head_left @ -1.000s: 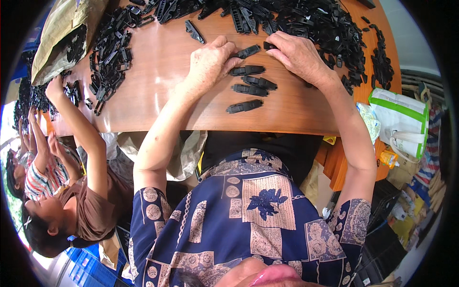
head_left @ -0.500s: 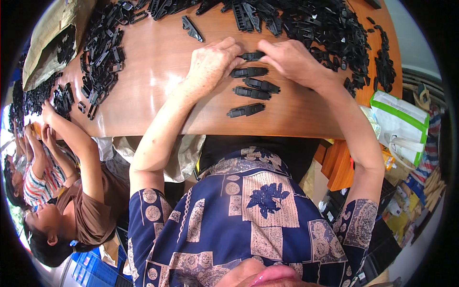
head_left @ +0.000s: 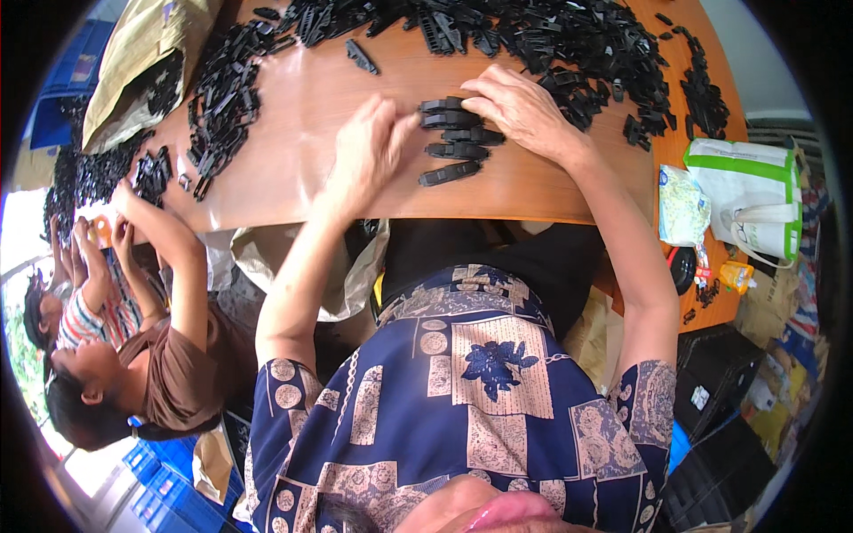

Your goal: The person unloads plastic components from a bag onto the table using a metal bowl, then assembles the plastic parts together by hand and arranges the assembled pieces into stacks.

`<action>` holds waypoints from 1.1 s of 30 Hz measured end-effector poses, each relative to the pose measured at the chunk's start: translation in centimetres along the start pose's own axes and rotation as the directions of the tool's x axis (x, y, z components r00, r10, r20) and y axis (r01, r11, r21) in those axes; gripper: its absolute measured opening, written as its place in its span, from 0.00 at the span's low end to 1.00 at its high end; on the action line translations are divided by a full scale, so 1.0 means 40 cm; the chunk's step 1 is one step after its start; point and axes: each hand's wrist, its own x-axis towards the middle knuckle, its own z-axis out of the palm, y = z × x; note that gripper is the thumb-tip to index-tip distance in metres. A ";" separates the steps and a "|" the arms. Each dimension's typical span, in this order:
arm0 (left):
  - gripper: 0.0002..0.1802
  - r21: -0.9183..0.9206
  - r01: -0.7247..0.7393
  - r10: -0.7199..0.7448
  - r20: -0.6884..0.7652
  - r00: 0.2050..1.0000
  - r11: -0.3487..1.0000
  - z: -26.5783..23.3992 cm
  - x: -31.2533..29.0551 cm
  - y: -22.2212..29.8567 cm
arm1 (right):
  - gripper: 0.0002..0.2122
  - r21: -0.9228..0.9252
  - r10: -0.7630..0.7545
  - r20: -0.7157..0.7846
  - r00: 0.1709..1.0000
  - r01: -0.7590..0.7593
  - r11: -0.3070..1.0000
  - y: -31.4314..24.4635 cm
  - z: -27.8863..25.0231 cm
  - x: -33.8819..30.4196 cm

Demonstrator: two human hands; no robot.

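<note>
Several narrow black plastic parts (head_left: pixel 452 150) lie in a short column on the wooden table in front of me, roughly side by side. At their far right end is my right hand (head_left: pixel 520 111), fingers stretched out and apart, the tips touching the end of the farthest part (head_left: pixel 442 106). My left hand (head_left: pixel 366 149) hovers just left of the column, apart from it. It is smeared by motion, so its fingers and anything in them cannot be made out. A single black clip-like piece (head_left: pixel 362 57) lies beyond my hands.
Heaps of black plastic parts (head_left: pixel 577 53) cover the table's far side, with another pile (head_left: pixel 222 115) at the left. A paper sack (head_left: pixel 147 53) stands far left. Co-workers (head_left: pixel 178 355) sit along the left. At the right are a white-and-green bag (head_left: pixel 742 182) and a packet (head_left: pixel 682 209).
My hands have come apart; the left has drawn back leftward and the right has opened. The farthest part now lies in the column, whose parts sit closer together. The view has shifted slightly.
</note>
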 end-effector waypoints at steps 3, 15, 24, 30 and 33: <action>0.15 -0.670 0.529 -0.292 0.442 0.848 0.521 0.017 -0.209 0.078 | 0.17 0.092 -0.070 -0.267 0.961 0.097 0.991 -0.017 0.073 -0.009; 0.14 -0.837 0.159 -0.595 0.493 0.634 -0.524 0.042 -0.445 0.005 | 0.11 0.086 -0.275 -0.336 0.901 0.320 0.943 -0.370 0.343 0.041; 0.10 -0.875 0.206 -0.832 0.481 0.277 -0.438 -0.049 -0.604 -0.005 | 0.19 0.187 -0.290 -0.285 0.914 0.350 0.918 -0.342 0.225 -0.034; 0.06 -0.573 0.270 -0.400 -0.111 0.910 0.774 -0.078 -0.259 0.021 | 0.15 -0.040 0.093 -0.575 0.813 -0.141 0.989 -0.058 0.072 -0.188; 0.23 0.188 -0.006 0.041 -0.179 0.983 0.982 -0.093 -0.022 -0.061 | 0.15 -0.064 0.214 -0.619 0.755 -0.320 0.945 0.023 0.019 -0.256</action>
